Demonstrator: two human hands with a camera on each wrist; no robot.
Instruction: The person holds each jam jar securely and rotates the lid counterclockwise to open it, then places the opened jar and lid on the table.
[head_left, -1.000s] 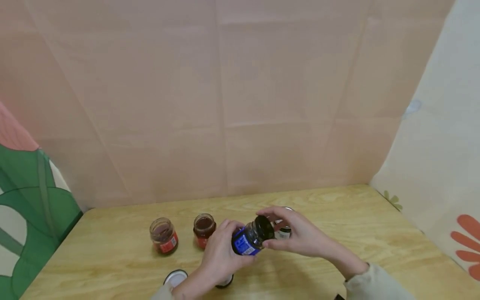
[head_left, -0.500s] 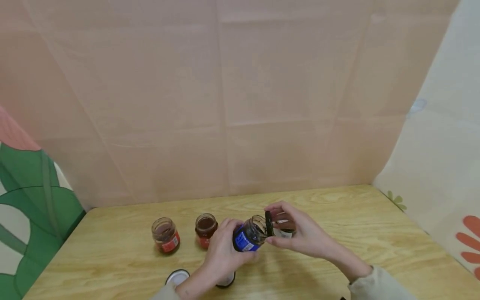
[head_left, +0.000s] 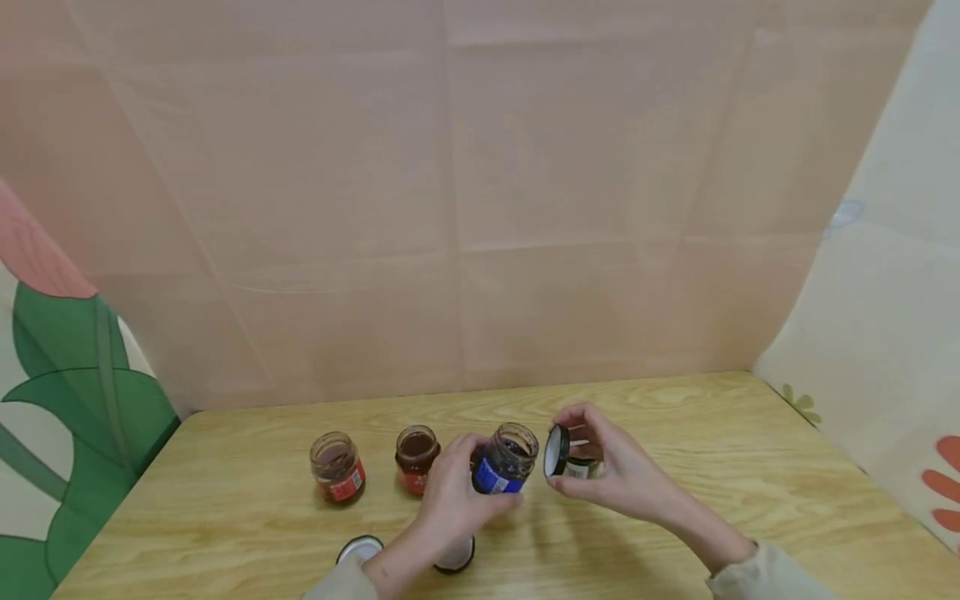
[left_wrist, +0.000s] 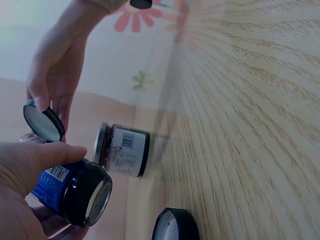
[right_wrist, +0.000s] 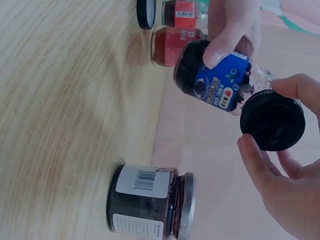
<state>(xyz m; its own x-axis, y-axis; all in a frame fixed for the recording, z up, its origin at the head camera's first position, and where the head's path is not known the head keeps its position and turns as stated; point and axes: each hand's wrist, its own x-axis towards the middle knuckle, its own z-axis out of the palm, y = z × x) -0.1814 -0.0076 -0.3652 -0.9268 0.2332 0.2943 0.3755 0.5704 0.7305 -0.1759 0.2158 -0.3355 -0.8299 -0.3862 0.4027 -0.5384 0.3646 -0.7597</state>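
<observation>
My left hand grips a jar of dark jam with a blue label, its mouth uncovered and tilted a little to the right. Dark jam clings inside the glass neck. Between thumb and fingers, my right hand holds a black lid, pale inside facing the jar and a short gap away from it. The right wrist view shows the lid's black top close by the jar's rim. Behind the right hand stands a jar with a silver lid and white label, partly hidden in the head view.
Two lidless red-labelled jars stand to the left, one further out and one beside the left hand. Two loose lids lie near the front, one left of the left forearm, another partly behind it. A cloth backdrop rises behind the table.
The black lid has come off the blue-labelled jar and moved right with my right hand, turning its pale inside toward the jar. The left hand keeps hold, the jar now more upright.
</observation>
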